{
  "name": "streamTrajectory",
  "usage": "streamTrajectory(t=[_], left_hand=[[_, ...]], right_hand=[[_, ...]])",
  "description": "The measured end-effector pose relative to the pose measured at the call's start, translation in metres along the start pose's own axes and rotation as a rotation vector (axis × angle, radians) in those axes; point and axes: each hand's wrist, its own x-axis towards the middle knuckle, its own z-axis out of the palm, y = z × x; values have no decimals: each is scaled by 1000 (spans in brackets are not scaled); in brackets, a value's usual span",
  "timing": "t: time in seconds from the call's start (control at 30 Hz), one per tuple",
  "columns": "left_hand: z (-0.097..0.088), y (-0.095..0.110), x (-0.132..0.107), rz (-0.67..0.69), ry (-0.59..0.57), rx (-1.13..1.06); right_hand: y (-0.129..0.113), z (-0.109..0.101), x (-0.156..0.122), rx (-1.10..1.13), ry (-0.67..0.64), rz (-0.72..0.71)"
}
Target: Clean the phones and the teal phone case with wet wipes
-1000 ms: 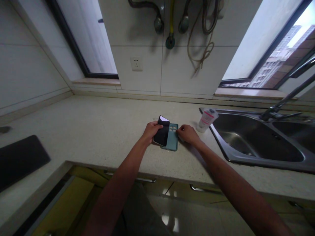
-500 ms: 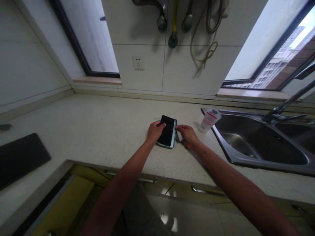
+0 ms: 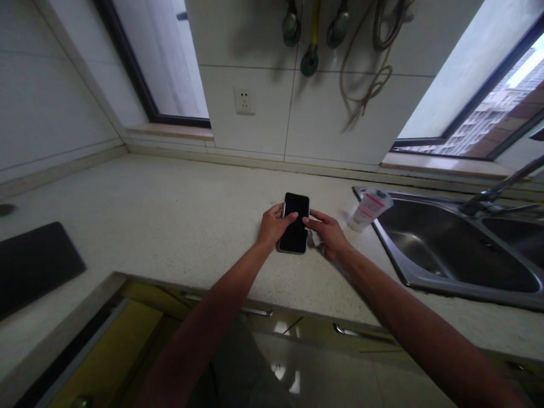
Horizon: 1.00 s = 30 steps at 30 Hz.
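A smartphone with a dark screen and a thin pale rim is held low over the counter; whether it touches the surface I cannot tell. My left hand grips its left edge, thumb across the screen and fingers beneath. On the opposite edge, my right hand pinches the phone with its thumb on the front and index finger along the side. A small white piece, perhaps paper or tissue, shows under my right palm; its kind is unclear.
A translucent tube with pink print leans by the rim of the steel sink at right. A dark flat panel lies at far left. The pale counter ends at its front edge above drawers. A socket is on the wall.
The pale strip along the phone's right side no longer shows; the dark front now spans its width. My right thumb has come onto the phone's edge. The view has shifted slightly.
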Motion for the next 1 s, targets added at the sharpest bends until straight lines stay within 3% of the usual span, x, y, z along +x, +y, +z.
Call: streamTrajectory(t=[0.4,0.63,0.83,1.0], left_hand=[[0,13,3,-234,-99,-351],[-1,1,9,-119,-73,-193],[-4,-12,17,-19,87,-58],[-7,-16,22,17,189,-111]], right_hand=[[-3,-4,1,-104,46,16],[-1,-9,5,-136,-88,-36],[-3,-13,5,-253,-164,-94],[-2,-13,0,-383,-323,32]])
